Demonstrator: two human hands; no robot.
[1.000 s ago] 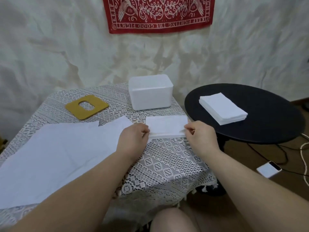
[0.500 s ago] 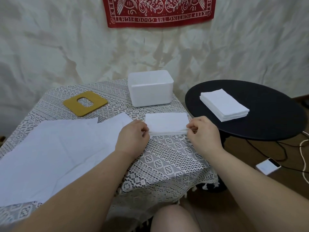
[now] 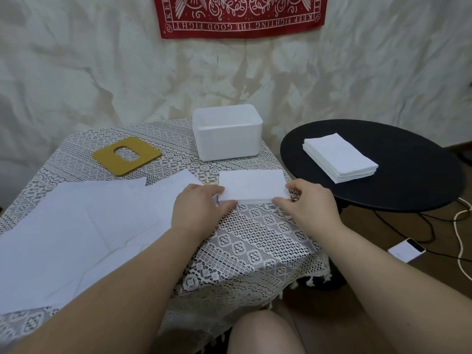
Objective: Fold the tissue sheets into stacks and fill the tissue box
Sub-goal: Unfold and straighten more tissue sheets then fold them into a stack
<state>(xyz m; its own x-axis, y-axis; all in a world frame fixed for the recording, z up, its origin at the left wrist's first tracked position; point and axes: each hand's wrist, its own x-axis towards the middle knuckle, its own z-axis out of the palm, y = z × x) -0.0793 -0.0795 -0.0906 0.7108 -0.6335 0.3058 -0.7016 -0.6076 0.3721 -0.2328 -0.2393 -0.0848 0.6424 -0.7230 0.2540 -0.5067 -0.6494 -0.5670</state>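
Folded stack: a small white folded tissue stack lies flat on the lace-covered worktop, near its right edge, just on the near side of the tissue box.
Left hand: the left hand grips the stack's left end, thumb along the near edge and the other fingers curled over the top at that corner.
Right hand: the right hand grips the stack's right end; its fingers curl onto the top right corner and the thumb lies against the near edge.
Tissue box: a white open-topped tissue box stands upright at the far side of the worktop, apart from the stack; what it holds cannot be told.
Box lid: a flat yellow lid with an oval slot lies left of the box, well apart from it.
Loose sheets: large unfolded white tissue sheets overlap across the left half of the worktop, their right corner reaching under the left hand.
Side table: a round black side table stands right of the worktop and carries a taller pile of folded tissues.
Floor: a white phone and cables lie on the floor at right.
Wall: a red bandana hangs on the far wall.
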